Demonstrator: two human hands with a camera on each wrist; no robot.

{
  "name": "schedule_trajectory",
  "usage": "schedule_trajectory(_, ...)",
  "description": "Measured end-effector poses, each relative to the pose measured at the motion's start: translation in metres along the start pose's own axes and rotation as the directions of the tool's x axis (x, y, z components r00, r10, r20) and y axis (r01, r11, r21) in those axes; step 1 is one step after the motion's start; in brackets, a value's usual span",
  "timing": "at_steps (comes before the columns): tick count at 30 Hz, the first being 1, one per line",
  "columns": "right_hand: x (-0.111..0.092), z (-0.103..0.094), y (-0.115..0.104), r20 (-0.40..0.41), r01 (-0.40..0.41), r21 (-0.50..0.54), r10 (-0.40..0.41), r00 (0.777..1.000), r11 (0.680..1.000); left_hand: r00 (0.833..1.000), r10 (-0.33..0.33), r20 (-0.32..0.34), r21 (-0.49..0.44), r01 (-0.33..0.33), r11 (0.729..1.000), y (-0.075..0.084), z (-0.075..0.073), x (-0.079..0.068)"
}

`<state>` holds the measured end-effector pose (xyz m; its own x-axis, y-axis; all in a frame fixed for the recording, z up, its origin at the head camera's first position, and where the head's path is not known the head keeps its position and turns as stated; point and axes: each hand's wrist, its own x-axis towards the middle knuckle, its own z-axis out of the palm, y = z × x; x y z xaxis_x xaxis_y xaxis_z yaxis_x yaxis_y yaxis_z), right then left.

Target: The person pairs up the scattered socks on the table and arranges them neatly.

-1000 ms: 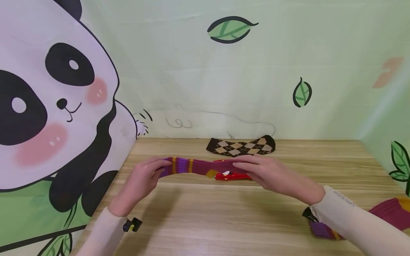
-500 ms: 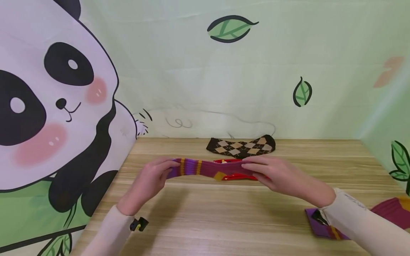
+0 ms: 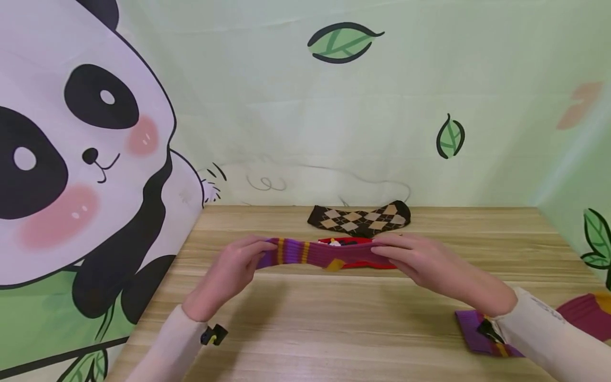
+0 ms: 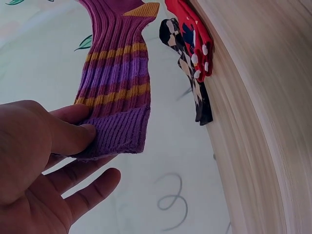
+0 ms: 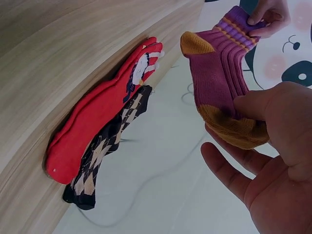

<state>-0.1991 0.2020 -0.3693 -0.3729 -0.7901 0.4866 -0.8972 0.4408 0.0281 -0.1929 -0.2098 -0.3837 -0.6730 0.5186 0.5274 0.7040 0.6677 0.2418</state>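
Observation:
A maroon ribbed sock with purple and mustard stripes is stretched sideways above the table between both hands. My left hand pinches its purple cuff between thumb and fingers. At the other end, my right hand pinches the foot near the mustard toe. The mustard heel shows in the right wrist view. Behind the held sock lie red socks with a white and dark figure, partly hidden in the head view. Beyond them is a black and tan argyle sock.
Under the right forearm, a matching purple and maroon sock lies on the wooden table, partly covered by the sleeve. A printed fabric backdrop with a panda and leaves stands behind and at both sides.
Both hands have shifted a little to the right, carrying the stretched sock with them. The socks on the table stay where they were.

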Motion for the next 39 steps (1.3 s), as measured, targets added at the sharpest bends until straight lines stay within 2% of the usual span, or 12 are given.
schedule_trajectory(7, -0.008, -0.006, -0.003, 0.025, -0.032, 0.007, 0.032, 0.999, 0.999, 0.999, 0.033, -0.001, -0.014, -0.033, 0.999, 0.003, 0.005, 0.001)
schedule_trajectory(14, -0.014, -0.013, -0.007, 0.072, -0.101, -0.021, 0.102, 0.992, 0.995, 0.997, 0.071, -0.013, -0.025, -0.071, 0.997, 0.005, 0.008, 0.004)
schedule_trajectory(17, -0.017, -0.014, -0.006, 0.065, -0.101, -0.019, 0.102, 0.993, 0.995, 0.997, 0.081, -0.017, -0.024, -0.081, 0.996, 0.005, 0.01, 0.005)
schedule_trajectory(32, -0.034, -0.017, -0.008, 0.051, -0.091, -0.051, 0.093, 0.994, 0.995, 0.997, 0.076, 0.026, -0.043, -0.075, 0.996, 0.014, 0.016, 0.009)
schedule_trajectory(39, -0.04, -0.018, -0.008, 0.066, -0.103, -0.062, 0.107, 0.992, 0.993, 0.995, 0.064, 0.07, -0.048, -0.061, 0.997, 0.018, 0.018, 0.011)
